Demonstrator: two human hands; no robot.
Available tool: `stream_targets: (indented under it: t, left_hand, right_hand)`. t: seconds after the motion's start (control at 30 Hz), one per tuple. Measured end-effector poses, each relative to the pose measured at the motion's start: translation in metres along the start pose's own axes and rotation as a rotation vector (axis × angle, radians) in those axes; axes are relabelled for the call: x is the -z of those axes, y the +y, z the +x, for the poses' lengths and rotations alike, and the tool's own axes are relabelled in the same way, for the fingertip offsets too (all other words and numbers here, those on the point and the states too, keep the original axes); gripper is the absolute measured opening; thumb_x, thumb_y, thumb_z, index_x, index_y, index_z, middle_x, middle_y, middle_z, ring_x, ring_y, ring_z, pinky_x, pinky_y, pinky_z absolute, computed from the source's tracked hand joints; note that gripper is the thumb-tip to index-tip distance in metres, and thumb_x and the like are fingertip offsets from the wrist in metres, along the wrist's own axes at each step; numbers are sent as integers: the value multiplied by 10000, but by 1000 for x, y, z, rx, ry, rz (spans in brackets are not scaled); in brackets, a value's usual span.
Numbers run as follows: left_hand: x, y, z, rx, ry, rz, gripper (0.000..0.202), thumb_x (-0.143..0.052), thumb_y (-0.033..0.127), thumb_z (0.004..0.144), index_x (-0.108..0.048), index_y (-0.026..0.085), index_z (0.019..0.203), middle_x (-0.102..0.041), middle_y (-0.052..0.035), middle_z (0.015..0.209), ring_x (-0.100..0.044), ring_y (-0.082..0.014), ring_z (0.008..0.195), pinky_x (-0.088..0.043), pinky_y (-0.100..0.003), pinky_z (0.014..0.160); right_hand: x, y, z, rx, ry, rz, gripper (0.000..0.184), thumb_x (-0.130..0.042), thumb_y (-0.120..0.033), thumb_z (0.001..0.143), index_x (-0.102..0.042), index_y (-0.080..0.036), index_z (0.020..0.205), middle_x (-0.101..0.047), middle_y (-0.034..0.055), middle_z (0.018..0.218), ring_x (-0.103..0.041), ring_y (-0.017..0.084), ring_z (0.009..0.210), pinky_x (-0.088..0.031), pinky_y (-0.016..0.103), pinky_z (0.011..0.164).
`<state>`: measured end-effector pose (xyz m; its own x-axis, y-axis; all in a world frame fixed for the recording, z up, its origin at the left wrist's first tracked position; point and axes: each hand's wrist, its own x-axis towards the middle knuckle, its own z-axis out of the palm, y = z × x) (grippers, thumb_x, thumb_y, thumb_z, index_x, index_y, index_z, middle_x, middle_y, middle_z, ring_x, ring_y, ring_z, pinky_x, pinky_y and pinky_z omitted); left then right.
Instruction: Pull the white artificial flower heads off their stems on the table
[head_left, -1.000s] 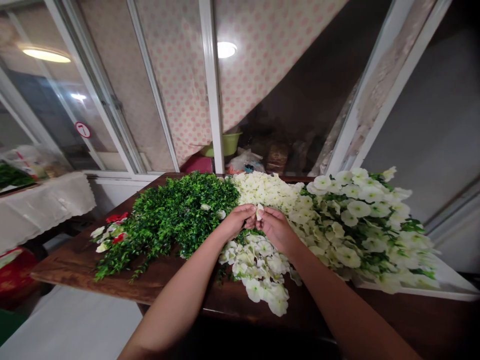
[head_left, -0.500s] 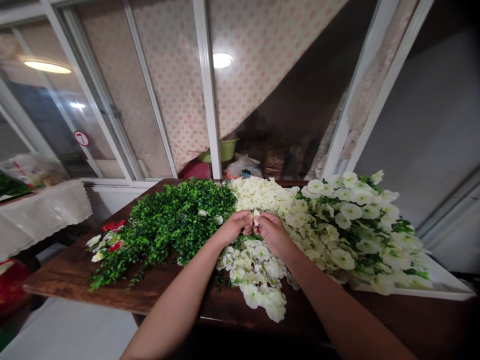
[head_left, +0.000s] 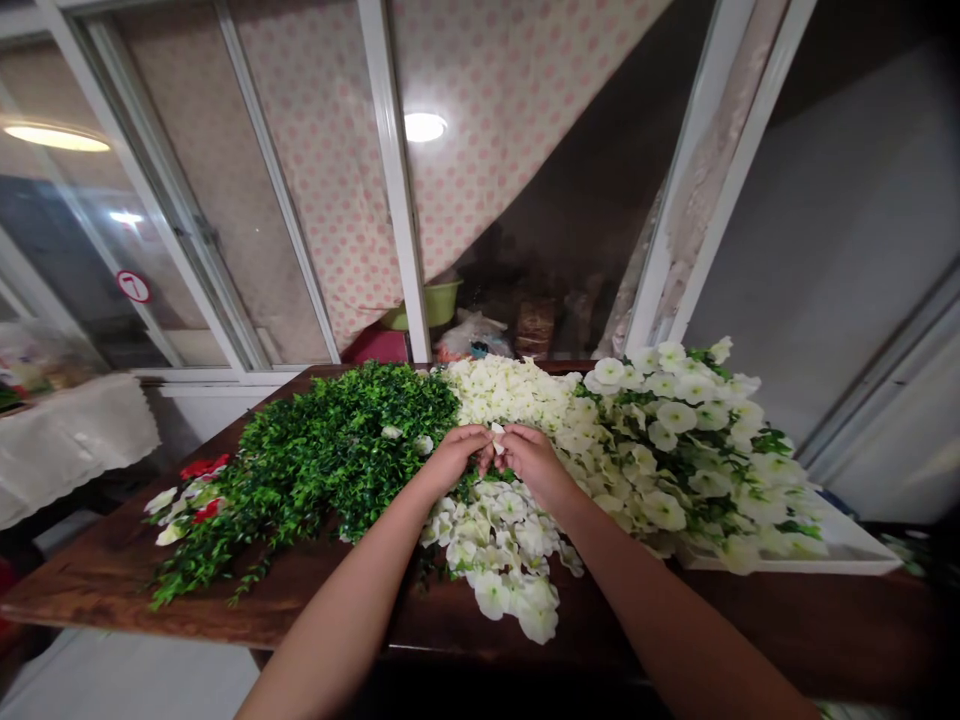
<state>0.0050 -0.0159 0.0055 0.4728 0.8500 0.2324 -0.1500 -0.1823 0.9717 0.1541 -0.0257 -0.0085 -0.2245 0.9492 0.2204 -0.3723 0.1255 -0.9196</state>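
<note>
A small white artificial flower (head_left: 497,438) is pinched between my two hands, mostly hidden by the fingers. My left hand (head_left: 459,455) is closed on it from the left, and my right hand (head_left: 529,458) from the right, fingertips nearly meeting. Just below the hands lies a loose cluster of white artificial flowers (head_left: 510,560). Beyond them spreads a heap of pale cream flowers (head_left: 510,390). To the left of my left hand sits a big pile of green artificial leaves (head_left: 337,440), with a few white blossoms on it.
A white tray (head_left: 855,545) on the right of the dark wooden table (head_left: 97,580) bears leafy white flowers (head_left: 690,420). Red and white flowers (head_left: 196,490) lie at the left. Behind the table stands a framed window (head_left: 394,180); a cloth-covered table (head_left: 82,430) is far left.
The view has turned slightly to the right, so the scene sits further left. Both hands keep the pinch on the small flower, which shows a little differently between the fingertips.
</note>
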Motion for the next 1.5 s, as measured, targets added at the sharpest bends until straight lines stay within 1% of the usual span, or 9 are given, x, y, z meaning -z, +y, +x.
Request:
stream_targets:
  t: [0.17,0.27,0.4,0.53,0.73,1.07,1.2,1.37,1.5]
  left_hand:
    - [4,0,3,68,23,-133,403,-567,509,804,-646,114,794,-662,-83,648,-595,-174,506,-434,-283,518]
    - [7,-1,5,78,59,-195,503,-510,574,815,-651,92,843,-669,-106,646,-598,-173,488,-437,-279,504]
    - [6,1,5,71,129,-189,489,-530,562,813,-653,89,828,-651,-83,605,-585,-154,461,-437,-263,491]
    - [3,2,5,61,139,-173,444,-571,526,799,-659,92,813,-641,-67,587,-568,-141,445,-444,-260,481]
    - [1,3,4,62,146,-147,382,-625,485,762,-659,106,790,-640,-51,580,-555,-131,435,-440,-250,466]
    - [3,-1,4,62,125,-131,342,-662,455,735,-657,115,779,-634,-38,574,-553,-124,436,-445,-241,473]
    - [3,-2,4,76,119,-125,326,-680,448,719,-654,127,766,-634,-34,569,-561,-127,443,-439,-237,472]
    - [-1,-1,3,74,125,-88,295,-699,417,686,-644,127,704,-624,-33,545,-547,-123,438,-444,-240,486]
    - [-3,-2,2,71,143,-73,266,-689,390,678,-645,128,686,-617,-29,532,-539,-122,444,-448,-241,488]
  right_hand:
    - [1,-9,2,22,142,208,236,-697,-273,682,-481,-203,618,-406,-85,495,-382,74,412,-265,232,418]
    - [4,-23,3,79,197,384,269,-734,-251,668,-478,-194,609,-425,-82,518,-423,67,448,-318,216,436]
    - [12,-55,1,227,320,537,211,-753,-231,689,-550,-180,719,-551,-58,649,-508,56,536,-420,182,495]
    - [30,-96,-4,379,454,601,160,-705,-199,767,-547,-184,786,-571,-69,687,-489,20,496,-423,125,449]
    - [50,-140,0,314,477,735,168,-597,-203,892,-478,-199,775,-529,-99,581,-457,-1,404,-406,73,387]
    - [42,-134,38,165,464,819,246,-553,-235,927,-428,-200,718,-431,-111,470,-441,10,371,-398,74,390]
    - [46,-130,46,239,504,838,269,-423,-397,971,-462,-218,774,-389,-104,482,-428,32,375,-402,101,400]
    - [39,-116,38,320,369,727,419,-350,-635,901,-516,-253,946,-438,-75,567,-442,71,431,-429,165,437]
    - [19,-98,23,265,214,651,349,-476,-575,871,-547,-252,984,-453,-66,594,-435,86,458,-434,197,465]
